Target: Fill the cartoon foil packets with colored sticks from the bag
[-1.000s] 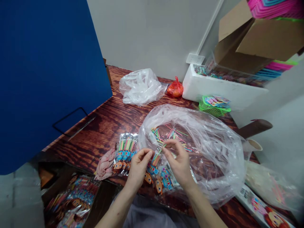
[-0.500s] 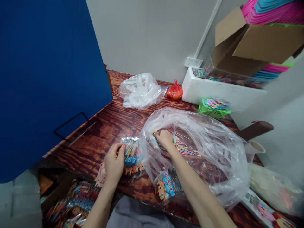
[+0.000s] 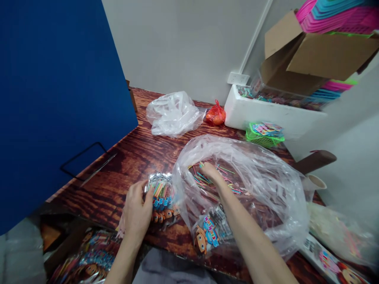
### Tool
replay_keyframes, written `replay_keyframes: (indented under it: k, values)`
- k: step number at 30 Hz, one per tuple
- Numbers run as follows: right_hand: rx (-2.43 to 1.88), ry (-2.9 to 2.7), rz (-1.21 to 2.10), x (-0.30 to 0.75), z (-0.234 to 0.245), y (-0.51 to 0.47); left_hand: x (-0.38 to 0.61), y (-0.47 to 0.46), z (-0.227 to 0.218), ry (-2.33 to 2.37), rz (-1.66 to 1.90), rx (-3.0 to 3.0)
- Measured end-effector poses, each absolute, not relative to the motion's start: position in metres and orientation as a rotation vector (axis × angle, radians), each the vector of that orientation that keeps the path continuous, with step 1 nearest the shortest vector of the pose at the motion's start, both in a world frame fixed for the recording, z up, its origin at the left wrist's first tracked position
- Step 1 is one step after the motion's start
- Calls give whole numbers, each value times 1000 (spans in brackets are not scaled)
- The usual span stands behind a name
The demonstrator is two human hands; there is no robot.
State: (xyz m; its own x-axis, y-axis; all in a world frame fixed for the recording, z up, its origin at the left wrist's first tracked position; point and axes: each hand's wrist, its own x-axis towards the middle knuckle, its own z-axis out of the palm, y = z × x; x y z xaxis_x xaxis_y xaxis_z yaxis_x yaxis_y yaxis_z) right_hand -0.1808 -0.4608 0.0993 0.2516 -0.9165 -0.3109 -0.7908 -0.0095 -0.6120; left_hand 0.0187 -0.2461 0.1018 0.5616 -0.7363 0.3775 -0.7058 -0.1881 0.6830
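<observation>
My left hand (image 3: 136, 209) is at the left side of a fanned stack of clear printed packets (image 3: 162, 202), its thumb on their edge. Coloured sticks and cartoon faces show through the packets. Inside a large clear plastic bag (image 3: 275, 189), spread wide on the table, my right hand (image 3: 209, 172) is closed on a few thin coloured sticks, their ends poking out by its fingertips. More loose sticks (image 3: 226, 173) lie around it in the bag. Another printed packet (image 3: 207, 234) lies at the bag's near edge, below my right forearm.
A crumpled clear bag (image 3: 174, 114) and a red bag of round fruit (image 3: 216, 114) lie at the back. Right of them are a white foam box (image 3: 266, 112) and a green basket (image 3: 263, 136). A blue panel (image 3: 68, 98) blocks the left. Filled packets (image 3: 94, 260) sit below the table edge.
My left hand has shifted slightly left and its thumb now lies along the packets' edge. My right hand has turned a little inside the bag, and coloured stick ends now show at its fingers.
</observation>
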Motion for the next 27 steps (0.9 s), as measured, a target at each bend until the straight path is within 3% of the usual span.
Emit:
replay_keyframes:
  k: [6,11,17,22,27]
  values:
    - [-1501,1356,-395,-238,111,-456,-13,-244,132,-1198,174,1789]
    - [-1349,1168,-586,-276,113,-423,-57,-246,139,-1330,-103,1582]
    - [-1225,1107,-1131,-329,75,-354,-109,-250,110,-1753,-523,1522]
    - [-1378,1287,-1120,-349,43,-322,-138,-259,86,-2073,-350,1923]
    - [-1447,1240,-1188,-350,55,-317,-149,-269,88,-2188,-211,2030]
